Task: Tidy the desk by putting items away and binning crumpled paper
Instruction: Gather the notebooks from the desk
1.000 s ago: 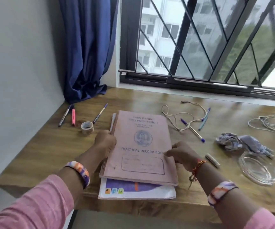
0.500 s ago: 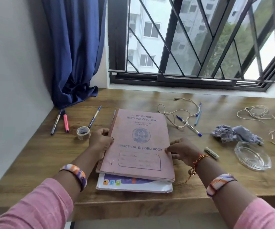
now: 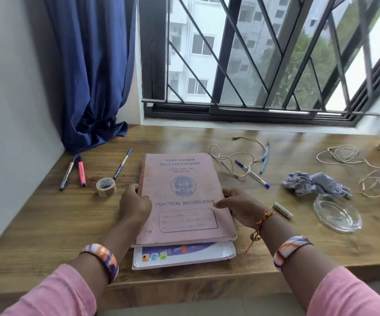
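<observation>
A pink record book (image 3: 182,192) lies on top of a white book (image 3: 184,256) at the front middle of the wooden desk (image 3: 47,224). My left hand (image 3: 134,204) grips the pink book's left edge. On its right edge rests my right hand (image 3: 241,207), fingers curled around it. Crumpled bluish paper (image 3: 314,182) lies to the right. A tape roll (image 3: 106,186), two pens (image 3: 67,173) (image 3: 122,163) and a pink highlighter (image 3: 81,173) lie left of the books.
Right of the books lie a beige cord (image 3: 237,153), blue pens (image 3: 251,174) (image 3: 264,159), a small eraser (image 3: 282,210), a glass dish (image 3: 337,213) and coiled cords (image 3: 344,156). A blue curtain (image 3: 93,76) hangs at the back left beside the barred window (image 3: 264,65).
The view has shifted, showing more of the desk's right side. My hands stay on the pink book's edges, and the book sits squarer over the white one.
</observation>
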`<action>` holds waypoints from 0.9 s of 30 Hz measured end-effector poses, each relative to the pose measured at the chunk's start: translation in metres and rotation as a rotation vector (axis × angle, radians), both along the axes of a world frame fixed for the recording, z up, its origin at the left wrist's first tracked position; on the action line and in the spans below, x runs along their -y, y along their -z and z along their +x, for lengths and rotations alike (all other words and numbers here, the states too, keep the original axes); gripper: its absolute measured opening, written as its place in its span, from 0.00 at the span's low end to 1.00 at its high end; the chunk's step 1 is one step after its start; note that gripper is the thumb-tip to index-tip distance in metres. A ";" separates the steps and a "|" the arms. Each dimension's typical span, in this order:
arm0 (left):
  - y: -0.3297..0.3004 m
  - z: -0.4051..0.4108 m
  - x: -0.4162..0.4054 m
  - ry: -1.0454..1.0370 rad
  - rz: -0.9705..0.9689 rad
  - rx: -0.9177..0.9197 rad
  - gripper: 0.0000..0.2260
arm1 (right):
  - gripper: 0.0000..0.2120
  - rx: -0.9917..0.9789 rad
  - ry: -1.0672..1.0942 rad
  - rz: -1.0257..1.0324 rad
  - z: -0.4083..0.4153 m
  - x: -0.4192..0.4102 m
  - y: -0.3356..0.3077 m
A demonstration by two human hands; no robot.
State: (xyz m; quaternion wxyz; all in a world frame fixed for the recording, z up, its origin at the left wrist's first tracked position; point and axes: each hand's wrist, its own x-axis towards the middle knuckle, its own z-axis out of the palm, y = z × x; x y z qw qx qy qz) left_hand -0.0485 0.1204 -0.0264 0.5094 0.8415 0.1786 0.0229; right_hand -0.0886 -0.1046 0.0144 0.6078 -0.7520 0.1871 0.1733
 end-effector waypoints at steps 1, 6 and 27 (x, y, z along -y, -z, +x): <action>-0.001 -0.001 0.001 0.004 0.035 -0.012 0.24 | 0.18 -0.006 -0.013 -0.001 0.000 0.001 0.000; -0.024 -0.009 0.023 0.109 0.268 0.155 0.20 | 0.14 0.078 -0.068 -0.219 0.002 -0.001 -0.012; -0.087 -0.058 0.469 1.309 -0.035 0.202 0.09 | 0.15 0.291 0.317 -0.864 -0.132 0.353 -0.073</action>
